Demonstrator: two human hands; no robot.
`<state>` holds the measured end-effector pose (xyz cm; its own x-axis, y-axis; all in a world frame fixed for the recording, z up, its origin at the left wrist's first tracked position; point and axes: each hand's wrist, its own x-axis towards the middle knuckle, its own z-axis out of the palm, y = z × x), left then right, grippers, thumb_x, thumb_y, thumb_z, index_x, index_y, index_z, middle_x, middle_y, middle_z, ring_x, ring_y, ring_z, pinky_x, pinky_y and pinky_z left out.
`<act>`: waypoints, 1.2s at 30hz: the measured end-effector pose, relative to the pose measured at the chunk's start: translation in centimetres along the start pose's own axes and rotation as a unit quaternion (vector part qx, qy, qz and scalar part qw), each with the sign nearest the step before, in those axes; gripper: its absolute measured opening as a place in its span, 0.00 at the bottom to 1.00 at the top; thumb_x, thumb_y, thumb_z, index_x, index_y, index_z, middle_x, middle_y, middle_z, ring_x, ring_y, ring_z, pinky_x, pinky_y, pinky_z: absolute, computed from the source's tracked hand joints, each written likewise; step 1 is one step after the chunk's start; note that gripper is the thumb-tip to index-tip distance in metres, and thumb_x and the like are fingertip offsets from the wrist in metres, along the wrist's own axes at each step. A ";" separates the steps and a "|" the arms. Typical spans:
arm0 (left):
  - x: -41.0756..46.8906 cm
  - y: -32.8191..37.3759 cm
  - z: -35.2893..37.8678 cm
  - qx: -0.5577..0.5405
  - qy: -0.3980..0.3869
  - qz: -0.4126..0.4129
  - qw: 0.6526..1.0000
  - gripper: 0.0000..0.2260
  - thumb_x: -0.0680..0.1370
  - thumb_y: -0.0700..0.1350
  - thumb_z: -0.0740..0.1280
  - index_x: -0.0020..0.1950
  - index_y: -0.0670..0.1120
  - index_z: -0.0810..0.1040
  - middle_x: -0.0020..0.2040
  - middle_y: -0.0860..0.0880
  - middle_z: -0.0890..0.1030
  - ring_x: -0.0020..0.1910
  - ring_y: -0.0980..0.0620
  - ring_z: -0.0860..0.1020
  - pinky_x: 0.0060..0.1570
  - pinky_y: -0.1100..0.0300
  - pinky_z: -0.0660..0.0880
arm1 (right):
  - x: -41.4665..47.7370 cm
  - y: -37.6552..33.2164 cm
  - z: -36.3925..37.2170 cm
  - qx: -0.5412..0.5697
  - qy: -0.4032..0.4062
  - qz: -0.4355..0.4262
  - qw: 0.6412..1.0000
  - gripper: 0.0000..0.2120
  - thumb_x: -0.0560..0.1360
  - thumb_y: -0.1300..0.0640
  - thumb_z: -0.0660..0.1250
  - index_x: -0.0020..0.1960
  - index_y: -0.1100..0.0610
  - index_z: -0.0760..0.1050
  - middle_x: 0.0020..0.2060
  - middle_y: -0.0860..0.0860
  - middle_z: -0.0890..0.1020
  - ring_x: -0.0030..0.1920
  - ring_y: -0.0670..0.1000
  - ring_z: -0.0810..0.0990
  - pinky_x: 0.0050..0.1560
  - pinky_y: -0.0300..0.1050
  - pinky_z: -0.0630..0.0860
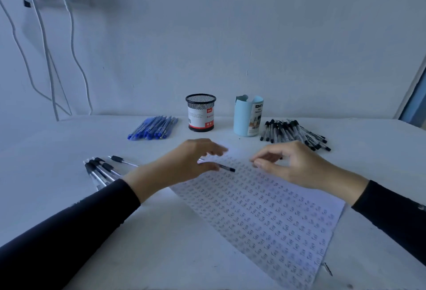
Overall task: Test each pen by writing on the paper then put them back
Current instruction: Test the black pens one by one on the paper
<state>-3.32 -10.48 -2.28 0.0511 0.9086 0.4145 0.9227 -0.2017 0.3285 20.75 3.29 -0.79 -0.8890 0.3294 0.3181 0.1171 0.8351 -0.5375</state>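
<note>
Head camera shows the pen [227, 168] low over the far end of the paper [265, 220]. Its rear part is held in the left hand [184, 163], whose fingers are blurred but seem to curl around it. The right hand [292, 165] hovers over the same end of the paper, thumb and forefinger almost closed; whether they pinch something small, I cannot tell. I judge the pen to be light, stiff, smooth plastic that rolls easily. It is best held near its dark writing end, with gentle pressure.
</note>
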 end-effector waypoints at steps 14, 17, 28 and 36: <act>-0.7 -2.1 -2.2 0.049 0.028 -0.123 0.991 0.16 0.79 0.43 0.66 0.67 0.48 0.74 0.60 0.52 0.78 0.55 0.57 0.76 0.57 0.67 0.72 | 6.8 0.0 3.9 -0.124 -0.030 0.050 0.991 0.15 0.76 0.46 0.69 0.58 0.52 0.80 0.46 0.42 0.78 0.41 0.39 0.74 0.41 0.33 0.68; -0.6 -1.5 -1.4 0.064 0.031 -0.111 0.991 0.15 0.80 0.45 0.66 0.66 0.47 0.74 0.60 0.52 0.78 0.53 0.59 0.75 0.55 0.67 0.71 | 7.0 0.9 3.0 -0.122 -0.018 0.066 0.990 0.10 0.75 0.49 0.71 0.53 0.52 0.82 0.44 0.42 0.76 0.43 0.42 0.75 0.40 0.35 0.67; -0.9 -0.2 0.7 0.055 -0.116 -0.135 0.982 0.25 0.81 0.60 0.55 0.77 0.53 0.62 0.78 0.58 0.59 0.76 0.59 0.56 0.75 0.63 0.49 | 7.8 1.2 -3.1 0.609 0.203 0.147 0.753 0.06 0.82 0.50 0.61 0.50 0.53 0.70 0.49 0.55 0.84 0.55 0.57 0.84 0.53 0.54 0.81; -1.0 0.0 0.6 0.086 -0.195 -0.129 0.968 0.30 0.81 0.64 0.49 0.80 0.53 0.50 0.80 0.56 0.49 0.77 0.62 0.46 0.72 0.66 0.40 | 8.2 -0.6 -3.1 0.615 0.149 0.179 0.753 0.19 0.82 0.38 0.53 0.49 0.51 0.74 0.27 0.48 0.65 0.26 0.47 0.63 0.27 0.37 0.68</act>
<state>-3.13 -11.17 -3.23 -0.0795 0.9965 -0.0262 0.9723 0.0833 0.2183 14.77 6.91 4.58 -0.7377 0.6738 0.0427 -0.3353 -0.3106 -0.8894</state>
